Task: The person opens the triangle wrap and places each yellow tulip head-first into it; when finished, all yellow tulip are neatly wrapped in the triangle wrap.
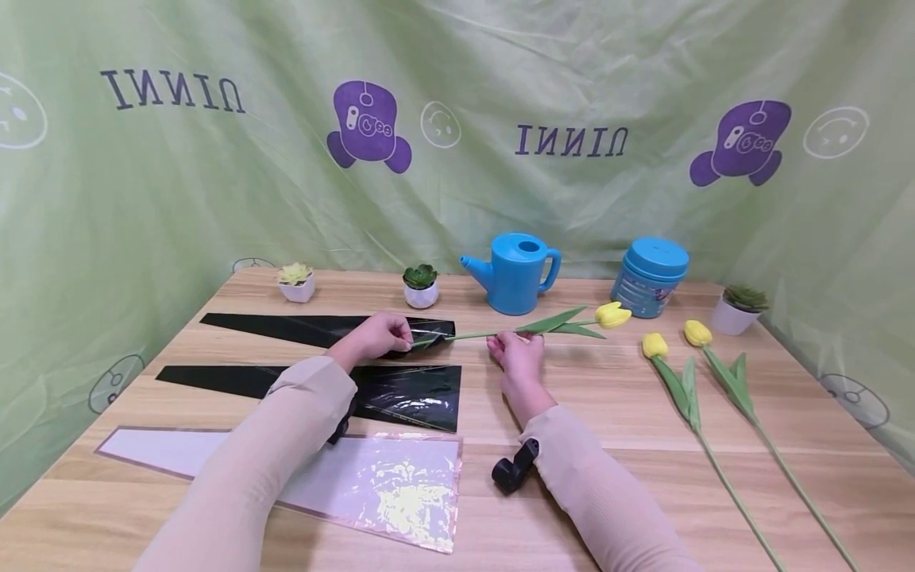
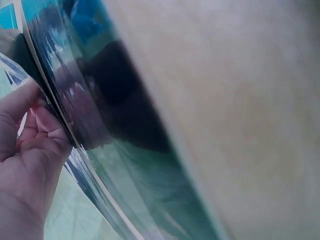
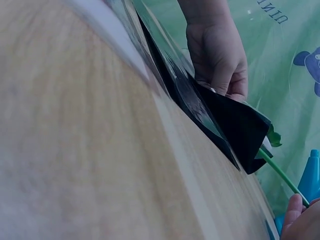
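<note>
My left hand [image 1: 376, 338] pinches the upper film of the far black flower sleeve [image 1: 275, 326], close to its wide right end. In the right wrist view, the mouth of that sleeve [image 3: 235, 120] is lifted and gaping, and a green stem [image 3: 280, 172] enters it. The stem belongs to a yellow tulip [image 1: 612, 315], which lies sideways with its bloom pointing right. My right hand [image 1: 520, 357] holds the stem between fingers and thumb, just below the leaves. In the left wrist view, the left hand [image 2: 37, 135] has its thumb and fingers on the sleeve's edge.
Nearer me lie a second black sleeve [image 1: 422, 393] and a white sleeve [image 1: 343, 477]. Two more yellow tulips [image 1: 654, 345] [image 1: 698, 333] lie at the right. Along the back stand a blue watering can [image 1: 516, 274], a blue-lidded jar [image 1: 650, 278] and small potted succulents [image 1: 296, 286].
</note>
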Demonstrator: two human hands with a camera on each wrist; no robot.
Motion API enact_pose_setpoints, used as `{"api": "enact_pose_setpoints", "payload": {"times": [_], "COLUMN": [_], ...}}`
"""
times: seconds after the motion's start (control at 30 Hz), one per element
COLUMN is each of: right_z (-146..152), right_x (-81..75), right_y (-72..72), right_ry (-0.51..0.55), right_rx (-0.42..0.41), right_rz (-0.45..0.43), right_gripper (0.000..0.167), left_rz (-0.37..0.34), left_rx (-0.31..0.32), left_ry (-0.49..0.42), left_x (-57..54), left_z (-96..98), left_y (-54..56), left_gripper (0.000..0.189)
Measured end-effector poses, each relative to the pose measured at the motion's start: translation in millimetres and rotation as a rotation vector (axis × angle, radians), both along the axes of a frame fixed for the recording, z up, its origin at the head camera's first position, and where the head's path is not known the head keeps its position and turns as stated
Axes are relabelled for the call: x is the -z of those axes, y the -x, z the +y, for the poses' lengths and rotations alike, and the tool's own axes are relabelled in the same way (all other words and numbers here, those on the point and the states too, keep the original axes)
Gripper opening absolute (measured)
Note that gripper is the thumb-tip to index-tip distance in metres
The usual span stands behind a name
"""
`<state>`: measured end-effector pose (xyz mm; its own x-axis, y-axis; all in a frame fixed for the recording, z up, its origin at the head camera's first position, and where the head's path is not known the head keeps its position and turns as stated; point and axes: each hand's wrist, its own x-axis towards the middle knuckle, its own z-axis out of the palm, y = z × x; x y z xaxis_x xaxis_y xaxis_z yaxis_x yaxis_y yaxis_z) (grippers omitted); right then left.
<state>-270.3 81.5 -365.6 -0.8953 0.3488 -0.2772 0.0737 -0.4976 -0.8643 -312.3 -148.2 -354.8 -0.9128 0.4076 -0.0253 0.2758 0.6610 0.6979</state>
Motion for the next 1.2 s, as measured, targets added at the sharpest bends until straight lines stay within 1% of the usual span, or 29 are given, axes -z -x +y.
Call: {"api": "enact_pose_setpoints", "payload": {"times": [0.17,0.3,0.43,0.47,0.57,0.67,0.7,0.73,0.87,1.03,1.13,1.2], "right_z": [1,1,1,1,0,-3,-4,-6,-13,-19,-21,-21], "right_x": [1.2,2.2,1.9,1.7,1.9,4.0,5.1,6.2,9.0,8.3,7.4,7.1], "right_y": [1.9,2.5,2.3,2.3,3.3,5.0,5.5,5.9,6.4,5.5,3.8,2.5], "right_ry": [-0.023,-0.025,-0.038,-0.044,-0.061,-0.067,-0.067,-0.06,-0.034,-0.046,-0.058,-0.068], "right_rx": [0.011,0.013,0.031,0.036,0.048,0.038,0.029,0.018,-0.026,-0.064,-0.109,-0.137], "right_rz": [0.004,0.001,0.004,0.008,0.022,0.028,0.029,0.03,0.037,0.028,0.034,0.039], "right_gripper": [0.05,0.051,0.049,0.048,0.046,0.043,0.041,0.039,0.03,0.025,0.015,0.011], "left_rz": [-0.025,-0.061,-0.078,-0.065,-0.057,-0.053,-0.065,-0.065,-0.028,0.028,0.07,0.098], "left_rx": [-0.037,-0.059,-0.038,-0.011,0.001,-0.045,-0.086,-0.107,-0.154,-0.19,-0.196,-0.186], "left_ry": [-0.032,-0.086,-0.144,-0.168,-0.172,-0.158,-0.135,-0.126,-0.089,-0.075,-0.062,-0.047], "left_x": [0.3,3.6,8.5,11.7,12.4,10.0,6.7,5.5,2.7,2.8,2.1,1.1], "left_z": [1.0,0.0,-3.4,-5.5,-6.2,-3.0,0.1,2.1,10.2,18.1,23.0,25.9], "left_y": [-1.9,-1.7,2.5,5.2,7.1,4.6,1.5,-0.3,-4.4,-5.9,-7.8,-8.5], "left_gripper": [0.008,0.008,0.008,0.008,0.01,0.008,0.007,0.006,0.006,0.006,0.007,0.008]}}
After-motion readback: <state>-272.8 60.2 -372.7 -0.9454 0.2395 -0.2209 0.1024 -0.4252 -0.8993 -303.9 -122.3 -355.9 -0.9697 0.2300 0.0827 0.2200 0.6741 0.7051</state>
